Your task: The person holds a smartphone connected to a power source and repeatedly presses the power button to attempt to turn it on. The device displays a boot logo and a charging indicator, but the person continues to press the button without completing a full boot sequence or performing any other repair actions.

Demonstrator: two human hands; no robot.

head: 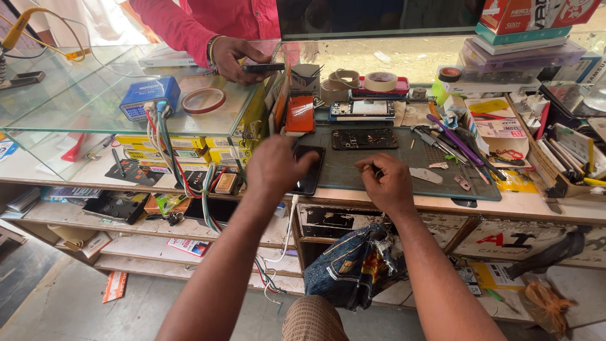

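The left hand [278, 165] presses a black phone [308, 169] flat at the work mat's [379, 170] left edge on the table [568, 205], steadying it, while the right hand [386, 180], fingers curled and apparently empty, rests beside it, with an opened phone frame [365, 139] and tools [451, 146] crowding beyond.

head view; worn high; faces down and forward; close over workbench [404, 202]; one view only
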